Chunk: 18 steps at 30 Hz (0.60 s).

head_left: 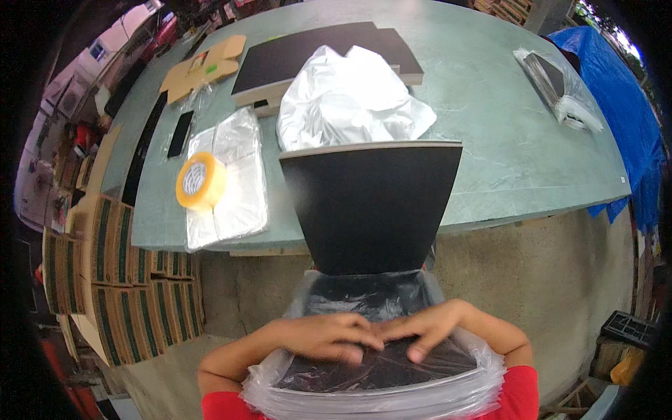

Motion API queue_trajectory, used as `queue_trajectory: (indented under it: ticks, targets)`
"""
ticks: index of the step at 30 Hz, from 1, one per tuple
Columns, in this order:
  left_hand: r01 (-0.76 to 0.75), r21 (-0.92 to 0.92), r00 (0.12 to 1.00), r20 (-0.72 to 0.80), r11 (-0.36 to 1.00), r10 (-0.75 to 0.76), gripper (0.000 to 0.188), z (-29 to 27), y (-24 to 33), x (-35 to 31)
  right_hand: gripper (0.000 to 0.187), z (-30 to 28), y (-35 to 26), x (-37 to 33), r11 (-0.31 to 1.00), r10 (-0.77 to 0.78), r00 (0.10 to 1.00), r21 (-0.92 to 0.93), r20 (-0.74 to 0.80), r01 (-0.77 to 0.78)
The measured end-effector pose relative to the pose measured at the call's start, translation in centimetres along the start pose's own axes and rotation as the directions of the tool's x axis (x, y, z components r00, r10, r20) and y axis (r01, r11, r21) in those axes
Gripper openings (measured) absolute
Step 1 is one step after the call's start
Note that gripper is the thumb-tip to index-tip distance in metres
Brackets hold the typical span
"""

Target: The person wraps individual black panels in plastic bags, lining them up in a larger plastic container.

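Note:
My left hand (334, 337) and my right hand (427, 327) rest close together over black sheet material wrapped in clear plastic film (378, 392), low in front of my body. Both hands have fingers apart and neither grips anything; the left one is slightly blurred. The film is bunched in folds around the near edge. Just beyond my hands a flat black board (371, 206) stands tilted against the table's near edge. Behind its top edge lies a crumpled heap of white translucent plastic (350, 98).
On the green table (518, 161) are stacked black boards (308, 52), flattened cardboard (203, 68), a yellow tape roll (201, 182) on folded clear bags (241, 203), and a dark phone-like slab (180, 134). Another plastic-wrapped bundle (556, 87) lies right. Cardboard cartons (140, 280) stand left; blue tarp (616, 112) hangs right.

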<state>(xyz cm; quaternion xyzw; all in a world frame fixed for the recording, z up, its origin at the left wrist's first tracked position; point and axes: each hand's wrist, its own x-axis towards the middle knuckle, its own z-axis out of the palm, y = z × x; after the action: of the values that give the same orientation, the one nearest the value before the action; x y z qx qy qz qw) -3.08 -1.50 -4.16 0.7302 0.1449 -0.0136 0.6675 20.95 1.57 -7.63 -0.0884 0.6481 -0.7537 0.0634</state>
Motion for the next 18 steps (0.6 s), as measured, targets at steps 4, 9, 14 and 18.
queue_trajectory:
  ticks: [4, 9, 14, 18]
  targets:
    - [0.563, 0.088, 0.792, -0.343, 0.822, -0.506, 0.042, -0.8, -8.0, 0.5, 0.077, -0.6, 7.4, -0.4, 0.885, 0.383, 0.863, -0.137, -0.330, -0.445]
    - [0.209, 0.722, 0.832, -0.486, 0.659, 0.269, 0.019, -13.7, 8.2, 4.8, 0.070, -0.8, 9.0, -1.3, 0.848, 0.448, 0.791, -0.083, -0.416, -0.524]
    - [0.502, 0.864, 0.697, -0.391, -0.019, 0.601, 0.018, -26.6, 2.9, 9.2, 0.078, -0.4, 7.5, -0.5, 0.839, 0.460, 0.758, -0.054, -0.463, -0.541]
    - [0.550, 0.797, 0.763, -0.359, -0.248, 0.538, 0.013, -28.9, -0.4, 10.4, 0.079, -0.5, 7.5, -1.2, 0.849, 0.460, 0.758, -0.021, -0.463, -0.528]
